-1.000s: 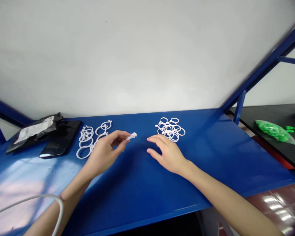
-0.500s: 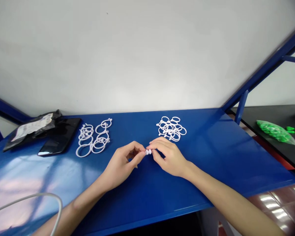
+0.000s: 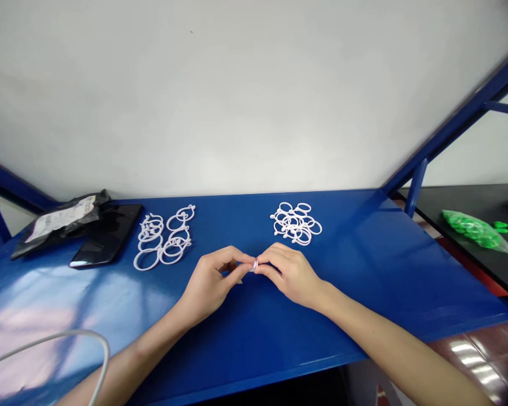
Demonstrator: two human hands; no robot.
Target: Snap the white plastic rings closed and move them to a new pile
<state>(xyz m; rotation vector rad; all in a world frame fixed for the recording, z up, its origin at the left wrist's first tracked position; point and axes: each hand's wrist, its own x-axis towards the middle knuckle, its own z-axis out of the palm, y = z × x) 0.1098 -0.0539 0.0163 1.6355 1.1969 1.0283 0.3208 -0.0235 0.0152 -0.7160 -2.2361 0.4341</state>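
Between left hand (image 3: 208, 285) and right hand (image 3: 295, 277), a small white piece (image 3: 254, 265) in the closed pinch grip of both.

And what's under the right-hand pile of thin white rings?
Glossy blue tabletop shows through openings in the right-hand pile of thin white rings. Where rings overlap, the lower parts and the tabletop directly beneath are covered.

Print on the white label (image 3: 61, 219) of the black package (image 3: 68, 231) is unreadably small.

Left hand (image 3: 214, 285) and right hand (image 3: 294, 276) — fingertips nearly meeting — pinch a small white piece (image 3: 254, 265) above a blue table (image 3: 232, 344).
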